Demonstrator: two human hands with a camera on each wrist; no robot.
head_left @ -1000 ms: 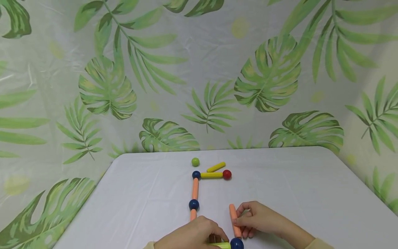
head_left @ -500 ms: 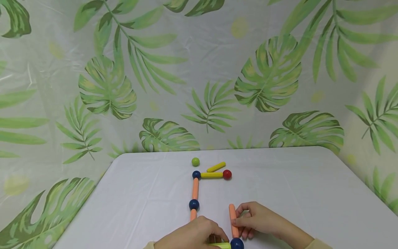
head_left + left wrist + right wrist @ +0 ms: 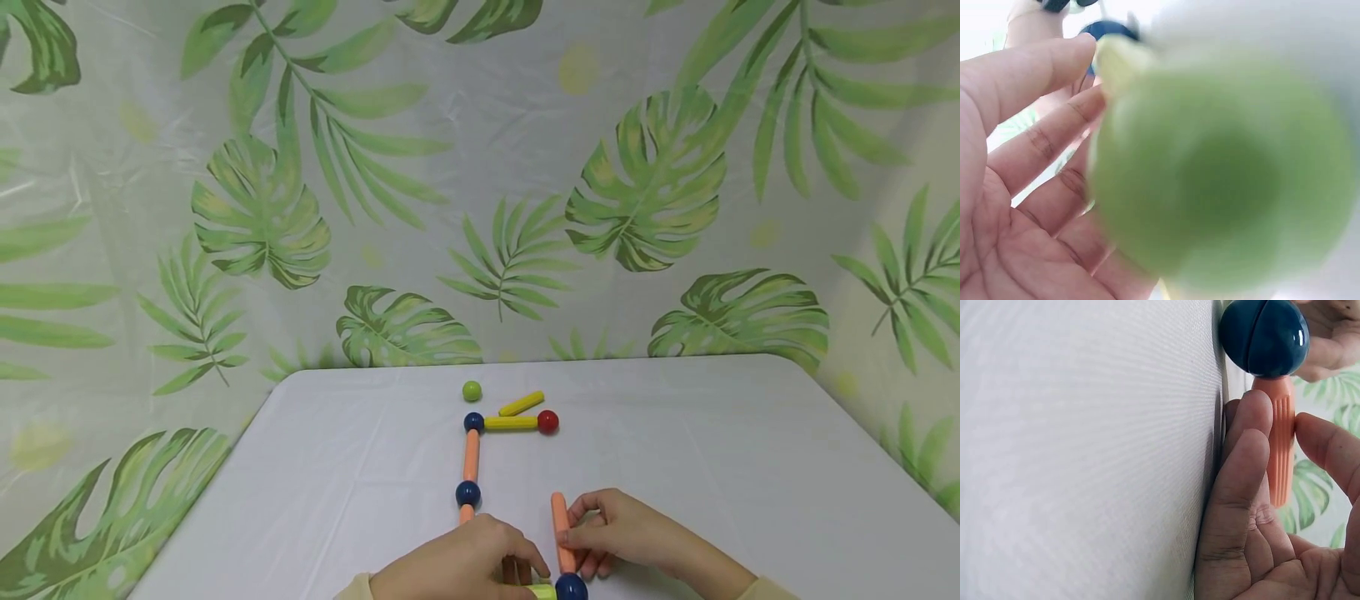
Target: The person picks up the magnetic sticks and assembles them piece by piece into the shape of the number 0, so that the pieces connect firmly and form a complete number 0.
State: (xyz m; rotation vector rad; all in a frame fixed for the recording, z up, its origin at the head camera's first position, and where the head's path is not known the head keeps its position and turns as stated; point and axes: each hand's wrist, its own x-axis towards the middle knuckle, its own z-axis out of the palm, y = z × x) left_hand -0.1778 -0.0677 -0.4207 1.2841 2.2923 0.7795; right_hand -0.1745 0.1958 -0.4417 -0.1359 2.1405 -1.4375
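Note:
My left hand [image 3: 465, 560] pinches a yellow-green rod [image 3: 543, 592] between thumb and forefinger at the bottom of the head view. A dark blue ball [image 3: 572, 587] meets the rod's right end. Pinched by my right hand [image 3: 617, 533] is an orange ribbed rod [image 3: 1281, 444]; its near end touches the blue ball in the right wrist view. A large green ball [image 3: 1222, 175], blurred and close to the camera, covers much of the left wrist view, at the near end of the yellow-green rod [image 3: 1119, 62].
Beyond my left hand, a chain runs away over the white table [image 3: 337, 467]: orange rods [image 3: 471, 456], blue balls [image 3: 468, 493], a yellow rod [image 3: 512, 423] and a red ball [image 3: 548, 422]. A loose yellow rod [image 3: 522, 404] and small green ball [image 3: 472, 391] lie behind it.
The orange rod's near end has shifted slightly left, so it lines up more squarely with the blue ball. Both hands keep their holds and barely move.

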